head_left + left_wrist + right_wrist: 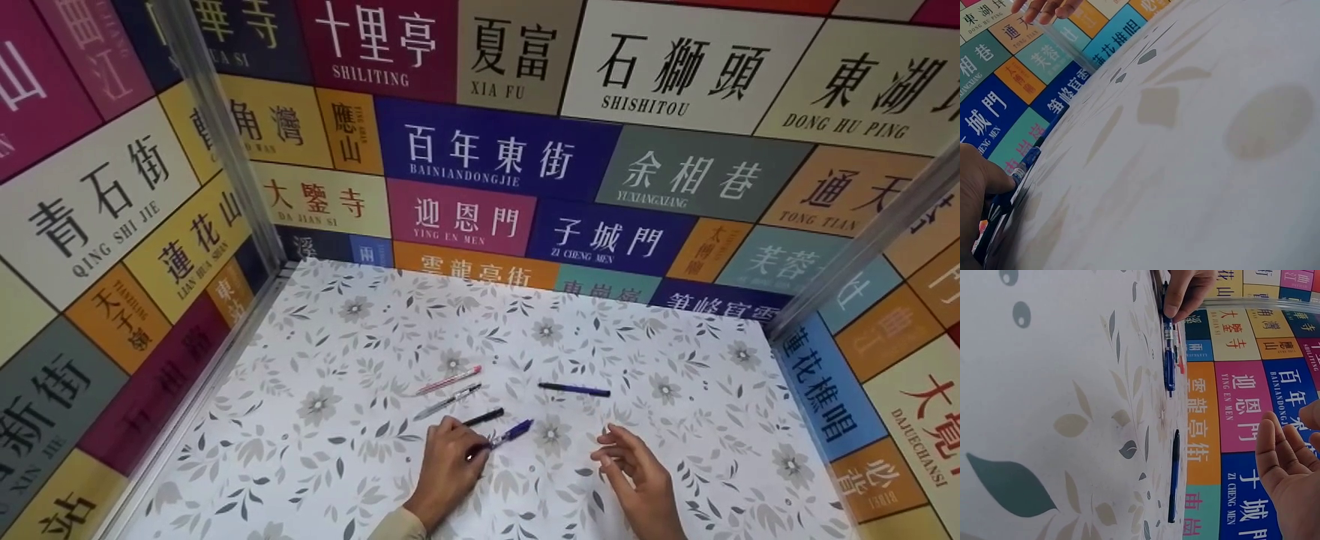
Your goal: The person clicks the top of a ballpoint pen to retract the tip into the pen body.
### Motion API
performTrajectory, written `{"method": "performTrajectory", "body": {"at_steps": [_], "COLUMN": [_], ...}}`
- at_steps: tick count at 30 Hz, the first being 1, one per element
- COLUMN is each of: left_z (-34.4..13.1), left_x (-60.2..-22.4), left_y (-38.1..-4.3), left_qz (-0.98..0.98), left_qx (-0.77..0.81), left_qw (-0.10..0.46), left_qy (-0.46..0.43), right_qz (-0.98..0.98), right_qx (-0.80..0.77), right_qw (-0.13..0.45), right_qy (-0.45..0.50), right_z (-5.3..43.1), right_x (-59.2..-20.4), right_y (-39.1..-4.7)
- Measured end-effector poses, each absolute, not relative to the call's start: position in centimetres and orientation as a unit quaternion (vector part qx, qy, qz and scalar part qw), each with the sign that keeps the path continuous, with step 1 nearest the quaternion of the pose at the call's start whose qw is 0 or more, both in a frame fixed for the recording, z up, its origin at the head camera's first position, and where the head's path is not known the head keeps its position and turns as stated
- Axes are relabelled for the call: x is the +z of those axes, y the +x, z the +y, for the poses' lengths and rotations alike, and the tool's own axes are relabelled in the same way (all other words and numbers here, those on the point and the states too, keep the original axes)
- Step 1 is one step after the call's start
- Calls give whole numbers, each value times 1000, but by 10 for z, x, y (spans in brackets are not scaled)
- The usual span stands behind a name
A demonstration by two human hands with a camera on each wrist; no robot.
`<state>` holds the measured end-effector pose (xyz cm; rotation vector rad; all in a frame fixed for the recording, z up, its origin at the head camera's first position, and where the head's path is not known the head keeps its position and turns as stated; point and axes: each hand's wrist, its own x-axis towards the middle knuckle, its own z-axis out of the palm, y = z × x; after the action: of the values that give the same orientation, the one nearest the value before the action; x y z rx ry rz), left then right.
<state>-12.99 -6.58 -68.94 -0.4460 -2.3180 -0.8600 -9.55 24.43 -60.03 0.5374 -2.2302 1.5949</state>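
My left hand (448,461) is low over the patterned tabletop, its thumb and fingers pinching a blue pen (516,431). In the right wrist view the fingertips are on the barrel of this pen (1170,371), and its blue end points away from the hand. Just beyond the left knuckles lies a black pen (486,416), partly hidden by the hand. Farther back are a clear grey pen (448,402) and a red pen (448,380), side by side at a slant. My right hand (634,476) is raised with loosely bent fingers, holding nothing. A dark blue pen (574,390) lies beyond it.
The table (315,465) has a white cover printed with grey flowers and leaves. Colourful panels (495,161) with place names stand behind it and along both sides. Clear upright posts (225,135) rise at the back corners.
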Motion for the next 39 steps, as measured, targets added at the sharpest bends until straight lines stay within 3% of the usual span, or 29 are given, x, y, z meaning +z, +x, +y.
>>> {"method": "performTrajectory", "body": {"at_steps": [17,26,39], "left_z": [-66,-63,-52], "left_x": [-683,-670,-658], "left_y": [-129,-133,-149], "left_qz": [-872,-856,-836], "left_qx": [-396,-447,-464], "left_qw": [255,214,205], "left_qy": [-132,-147,-208], "right_qz": [-788,-793,-840], "right_qx": [568,566,519], "right_qw": [171,165,142], "right_qy": [168,155,71], "right_z": [244,249,264], "right_x": [-604,-609,-620], "right_y": [-96,-98,-105]}}
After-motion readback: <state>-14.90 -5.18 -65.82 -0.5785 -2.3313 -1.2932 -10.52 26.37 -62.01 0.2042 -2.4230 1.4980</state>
